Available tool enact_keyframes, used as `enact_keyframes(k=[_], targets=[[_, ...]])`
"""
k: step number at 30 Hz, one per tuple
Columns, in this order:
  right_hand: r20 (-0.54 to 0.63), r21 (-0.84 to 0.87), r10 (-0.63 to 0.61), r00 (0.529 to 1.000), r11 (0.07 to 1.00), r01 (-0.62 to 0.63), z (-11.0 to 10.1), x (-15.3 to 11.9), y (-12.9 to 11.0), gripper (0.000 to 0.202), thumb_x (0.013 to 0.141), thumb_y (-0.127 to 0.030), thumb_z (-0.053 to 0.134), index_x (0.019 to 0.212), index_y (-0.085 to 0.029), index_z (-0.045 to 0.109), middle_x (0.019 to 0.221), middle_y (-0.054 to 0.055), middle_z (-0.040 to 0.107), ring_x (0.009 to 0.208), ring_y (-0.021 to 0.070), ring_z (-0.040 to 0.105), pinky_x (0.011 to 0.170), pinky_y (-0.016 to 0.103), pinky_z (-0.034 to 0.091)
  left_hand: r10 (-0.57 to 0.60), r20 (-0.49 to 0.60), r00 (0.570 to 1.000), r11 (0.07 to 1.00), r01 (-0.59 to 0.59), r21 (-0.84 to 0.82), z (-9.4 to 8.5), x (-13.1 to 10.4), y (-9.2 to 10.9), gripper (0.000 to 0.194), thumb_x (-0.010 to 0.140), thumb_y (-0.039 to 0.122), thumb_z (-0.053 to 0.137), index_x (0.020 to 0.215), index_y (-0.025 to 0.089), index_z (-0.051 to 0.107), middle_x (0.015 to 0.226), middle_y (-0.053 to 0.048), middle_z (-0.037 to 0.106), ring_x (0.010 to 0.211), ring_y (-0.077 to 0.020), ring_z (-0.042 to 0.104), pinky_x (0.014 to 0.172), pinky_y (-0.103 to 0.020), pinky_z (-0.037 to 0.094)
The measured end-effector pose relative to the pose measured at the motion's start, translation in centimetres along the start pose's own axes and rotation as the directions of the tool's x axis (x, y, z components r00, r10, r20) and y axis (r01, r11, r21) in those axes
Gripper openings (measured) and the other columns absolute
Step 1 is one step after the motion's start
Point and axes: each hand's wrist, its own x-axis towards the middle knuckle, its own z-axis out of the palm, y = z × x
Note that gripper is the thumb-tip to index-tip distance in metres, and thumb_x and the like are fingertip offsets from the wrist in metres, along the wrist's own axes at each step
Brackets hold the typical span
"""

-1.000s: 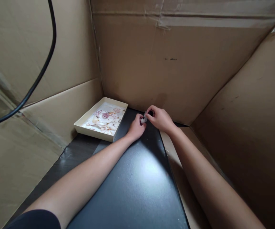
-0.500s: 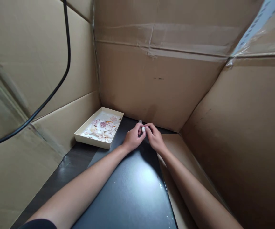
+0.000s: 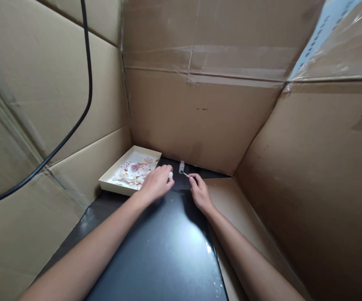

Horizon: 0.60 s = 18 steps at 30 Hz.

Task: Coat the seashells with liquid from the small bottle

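My left hand [image 3: 158, 182] is closed, with a small white piece [image 3: 170, 174], possibly a shell, pinched in its fingertips. It hovers just past the right edge of the shallow cream tray [image 3: 118, 189], where several pale and purple-striped seashells [image 3: 136, 167] lie. Between finger and thumb, my right hand [image 3: 199, 190] grips a thin pale stick [image 3: 186, 174] that points left. The stick's far end is at a small clear bottle [image 3: 181, 166] standing near the back wall; I cannot tell whether they touch.
Cardboard walls [image 3: 181, 125] close in the back and both sides. Under my arms lies a glossy dark board [image 3: 155, 255], with a flat cardboard sheet [image 3: 227, 196] to its right. A black cable [image 3: 88, 79] hangs down the left side.
My hands, together before, have come apart. The left went left with the white piece; the right now shows a thin stick. The bottle is more visible, and the view has shifted slightly.
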Motion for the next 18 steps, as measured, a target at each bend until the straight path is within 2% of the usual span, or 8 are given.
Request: enact_keyframes(k=[3,5,8,10,13,15,18], targets=[[0.023,-0.061,0.014,1.0,0.998,-0.013,-0.1,-0.1,0.4,0.034,0.09,-0.046,0.034,0.096,-0.022,0.056,0.081,0.002,0.059,0.075,0.0183,0.054,0.063,0.026,0.042,-0.164,0.058,0.985,0.983,0.158,0.091,-2.0,-0.4,-2.3,0.024,0.078,0.021,0.044,0.095,0.019,0.06,0.092,-0.01,0.063,0.092,-0.0269,0.056,0.078,-0.035,0.043],[0.044,-0.068,0.026,0.999,0.997,-0.023,0.0,-0.1,0.6,0.033,0.09,-0.045,0.034,0.095,-0.022,0.057,0.077,0.001,0.059,0.073,0.018,0.054,0.062,0.026,0.041,-0.221,0.094,0.971,0.971,0.209,0.117,-2.8,-0.8,-4.0,0.027,0.079,0.023,0.041,0.094,0.019,0.062,0.095,-0.011,0.064,0.097,-0.029,0.055,0.08,-0.037,0.043],[0.069,-0.047,0.02,0.997,0.999,-0.017,0.1,-0.1,0.6,0.031,0.089,-0.044,0.035,0.093,-0.021,0.057,0.077,0.001,0.059,0.074,0.0174,0.053,0.064,0.025,0.04,-0.252,0.252,0.934,0.965,0.223,0.14,-3.0,-1.6,-6.4,0.034,0.079,0.024,0.038,0.097,0.021,0.066,0.102,-0.011,0.066,0.103,-0.0301,0.055,0.085,-0.039,0.042],[0.068,-0.034,-0.003,0.998,0.999,0.006,0.0,-0.2,0.3,0.029,0.09,-0.042,0.036,0.091,-0.021,0.056,0.079,0.001,0.059,0.075,0.017,0.054,0.067,0.025,0.04,-0.3,0.304,0.904,0.951,0.26,0.165,-3.0,-2.3,-7.4,0.038,0.08,0.029,0.039,0.106,0.025,0.066,0.108,-0.009,0.064,0.109,-0.0314,0.052,0.09,-0.04,0.041],[0.06,-0.122,-0.056,0.997,0.991,0.063,-0.5,-0.3,-0.2,0.027,0.092,-0.039,0.036,0.092,-0.021,0.056,0.087,0.002,0.062,0.081,0.0173,0.056,0.073,0.026,0.04,-0.282,0.281,0.917,0.958,0.255,0.128,-4.1,-3.8,-7.1,0.045,0.082,0.039,0.039,0.122,0.028,0.058,0.126,-0.007,0.057,0.122,-0.0322,0.043,0.099,-0.044,0.036],[0.09,-0.281,-0.07,0.994,0.955,0.093,-0.9,-0.4,-0.6,0.024,0.092,-0.037,0.037,0.094,-0.023,0.057,0.094,0.003,0.064,0.086,0.0185,0.057,0.075,0.027,0.038,-0.181,0.322,0.929,0.982,0.189,0.007,-5.9,-5.4,-5.8,0.043,0.085,0.046,0.036,0.118,0.031,0.059,0.125,-0.003,0.058,0.122,-0.0277,0.044,0.1,-0.041,0.037],[0.159,-0.484,0.003,0.987,0.872,0.075,-1.3,-0.6,-1.0,0.02,0.092,-0.038,0.042,0.097,-0.025,0.057,0.095,0.005,0.066,0.083,0.0205,0.058,0.068,0.027,0.035,-0.135,0.254,0.958,0.985,0.157,-0.07,-9.0,-8.0,-3.9,0.038,0.086,0.052,0.038,0.107,0.035,0.065,0.118,0.003,0.062,0.117,-0.0265,0.047,0.099,-0.041,0.04]])
